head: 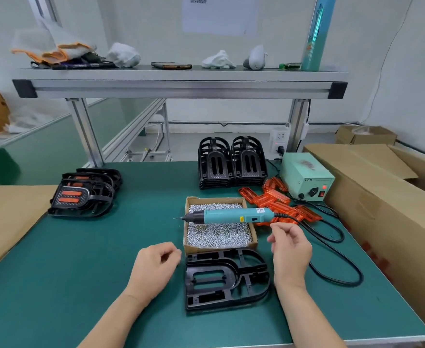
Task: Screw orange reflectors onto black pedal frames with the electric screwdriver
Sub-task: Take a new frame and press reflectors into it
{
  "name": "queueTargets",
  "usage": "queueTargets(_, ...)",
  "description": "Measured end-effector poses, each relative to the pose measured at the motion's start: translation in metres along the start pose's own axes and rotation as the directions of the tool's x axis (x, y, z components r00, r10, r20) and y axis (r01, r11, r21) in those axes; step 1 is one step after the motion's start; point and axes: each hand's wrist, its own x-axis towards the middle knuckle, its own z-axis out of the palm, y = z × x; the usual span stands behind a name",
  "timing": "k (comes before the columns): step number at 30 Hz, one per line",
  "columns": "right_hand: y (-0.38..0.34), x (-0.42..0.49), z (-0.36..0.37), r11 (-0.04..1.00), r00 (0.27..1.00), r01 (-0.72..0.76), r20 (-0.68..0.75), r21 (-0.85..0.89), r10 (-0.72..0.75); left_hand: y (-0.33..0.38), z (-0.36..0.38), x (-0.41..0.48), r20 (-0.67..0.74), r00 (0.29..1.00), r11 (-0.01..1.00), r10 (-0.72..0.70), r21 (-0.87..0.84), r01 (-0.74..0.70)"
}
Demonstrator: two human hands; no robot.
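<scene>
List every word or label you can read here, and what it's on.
"LED": front face of the pale green power box.
Electric screwdriver: white and yellow stickers, too small to read.
Paper sheet with QR code: print blurred.
Tall teal box, upper right: print blurred.

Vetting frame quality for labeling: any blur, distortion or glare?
Head view: wide-angle distortion bows the shelf and table edges; light soft and even, only faint shadows by the frame; wall paper blurred; screwdriver and screws sharp; no harsh glare.
</scene>
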Motion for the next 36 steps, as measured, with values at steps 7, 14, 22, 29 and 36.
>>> queueTargets(7, -0.043, 0.070, 0.016, 0.829, 0.944, 0.319, 0.075, -0.459, -0.321, -0.006, 0.004, 0.005, -0.011, 0.995, 0.990, -0.099, -0.105, 0.098)
queueTargets(14, -0.047, 0.144, 0.041, 0.277, 0.939, 0.290, 0.329, -0.916, 0.103, -0.002, 0.001, 0.005, -0.032, 0.993, 0.992, -0.111, -0.066, 0.109)
queueTargets(22, -0.036, 0.146, 0.038, 0.229, 0.935, 0.302, 0.334, -0.925, 0.116, 0.003, 0.000, 0.004, -0.036, 0.991, 0.991, -0.126, -0.046, 0.124)
queueTargets(29, -0.056, 0.116, 0.027, 0.442, 0.861, 0.509, 0.452, -0.739, -0.234, 0.005, -0.001, 0.003, -0.035, 0.989, 0.989, -0.142, -0.035, 0.141)
queueTargets(36, -0.059, 0.021, 0.019, 0.903, 0.836, 0.282, 0.545, -0.323, -0.066, 0.007, -0.001, 0.001, -0.041, 0.990, 0.990, -0.136, -0.038, 0.134)
